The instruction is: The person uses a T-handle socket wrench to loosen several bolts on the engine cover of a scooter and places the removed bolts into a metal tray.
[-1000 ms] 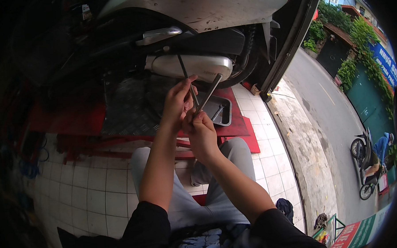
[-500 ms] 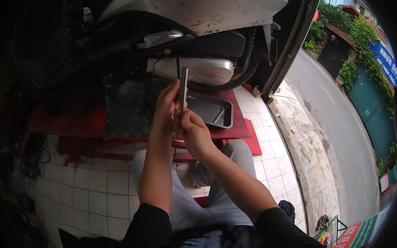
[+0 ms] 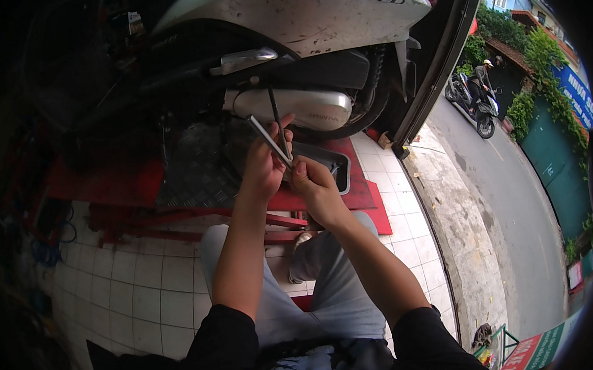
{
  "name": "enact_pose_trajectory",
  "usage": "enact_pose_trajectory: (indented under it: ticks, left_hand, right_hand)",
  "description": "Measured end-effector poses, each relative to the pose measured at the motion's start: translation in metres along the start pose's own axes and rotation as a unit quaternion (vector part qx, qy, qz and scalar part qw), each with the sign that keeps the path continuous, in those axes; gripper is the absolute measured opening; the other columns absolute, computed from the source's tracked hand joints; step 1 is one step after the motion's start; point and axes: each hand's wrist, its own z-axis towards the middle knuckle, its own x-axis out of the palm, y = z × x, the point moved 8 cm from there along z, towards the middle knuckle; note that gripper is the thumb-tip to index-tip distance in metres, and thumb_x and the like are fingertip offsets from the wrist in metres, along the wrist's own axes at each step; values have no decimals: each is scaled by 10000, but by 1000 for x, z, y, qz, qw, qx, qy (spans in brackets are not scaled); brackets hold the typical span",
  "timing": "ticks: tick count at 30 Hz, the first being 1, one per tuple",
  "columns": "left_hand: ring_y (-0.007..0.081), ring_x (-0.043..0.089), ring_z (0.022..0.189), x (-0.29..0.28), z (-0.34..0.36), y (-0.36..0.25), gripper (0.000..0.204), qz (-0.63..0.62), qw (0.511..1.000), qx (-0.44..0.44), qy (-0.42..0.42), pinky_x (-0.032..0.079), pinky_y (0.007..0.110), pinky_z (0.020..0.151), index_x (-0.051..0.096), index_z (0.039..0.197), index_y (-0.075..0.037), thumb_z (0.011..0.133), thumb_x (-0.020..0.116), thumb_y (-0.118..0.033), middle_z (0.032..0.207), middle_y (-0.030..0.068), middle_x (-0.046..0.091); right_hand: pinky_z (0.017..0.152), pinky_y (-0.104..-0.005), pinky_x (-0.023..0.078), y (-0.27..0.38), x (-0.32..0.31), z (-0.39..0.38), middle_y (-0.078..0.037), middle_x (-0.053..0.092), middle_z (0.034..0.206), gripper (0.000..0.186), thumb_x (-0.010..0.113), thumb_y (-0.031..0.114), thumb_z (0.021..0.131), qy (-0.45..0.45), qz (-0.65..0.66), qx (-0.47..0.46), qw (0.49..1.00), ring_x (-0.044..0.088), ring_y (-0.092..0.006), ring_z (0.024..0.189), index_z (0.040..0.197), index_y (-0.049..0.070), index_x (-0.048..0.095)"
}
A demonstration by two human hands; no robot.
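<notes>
Now that silver bar (image 3: 267,138) leans left, right grip (image 3: 316,186) clamped on it, left grip (image 3: 263,168) round dark rod (image 3: 275,109)

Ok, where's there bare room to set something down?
White floor tiles look bare between the red frame and left sleeve; so does the red platform strip right of the tray. Crowded: left hand, right hand, silver bar and dark rod, near the motorcycle's silver cover.
</notes>
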Motion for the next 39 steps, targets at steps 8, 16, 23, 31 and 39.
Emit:
enact_pose_trajectory:
  ticks: [8, 16, 23, 31, 39]
  left_hand:
    - [272, 632, 1204, 17, -18, 16, 663, -85, 981, -81, 153, 501, 449, 999, 513, 1401, 30, 1090, 282, -508, 1230, 196, 678]
    - [232, 634, 985, 29, -8, 0, 579, -223, 964, 7, 143, 477, 406, 961, 625, 1202, -66, 1042, 413, -581, 1000, 72, 703]
    - [189, 564, 1060, -20, -47, -47, 495, -11, 889, 306, -340, 462, 322, 883, 570, 1245, -103, 1054, 423, -535, 1233, 64, 628]
    - [90, 256, 548, 44, -74, -93, 332, -146, 922, 319, -164, 222, 260, 515, 431, 822, -146, 1068, 452, -368, 666, -41, 335]
    - [94, 147, 468, 33, -76, -88, 387, -197, 913, 266, -239, 150, 276, 463, 318, 669, -174, 999, 493, -275, 547, -57, 194]
  right_hand:
    - [637, -530, 461, 34, 3, -8, -193, 626, 721, 173, 523, 200, 986, 14, -470, -35, 882, 641, -424, 731, 948, 38, 570]
    - [550, -513, 478, 67, 25, 12, -178, 618, 664, 178, 570, 209, 953, 54, -569, -154, 806, 622, -417, 606, 991, 39, 534]
    - [569, -536, 475, 65, 24, 20, -206, 628, 666, 205, 564, 230, 972, 97, -561, -83, 818, 630, -438, 629, 985, 29, 524]
    - [652, -542, 504, 60, 33, 14, -242, 657, 745, 218, 542, 216, 967, 141, -523, -11, 841, 654, -460, 729, 980, -1, 554]
    - [697, -531, 515, 52, 34, 11, -258, 667, 789, 201, 544, 170, 940, 175, -515, -2, 839, 665, -453, 773, 962, -27, 579]
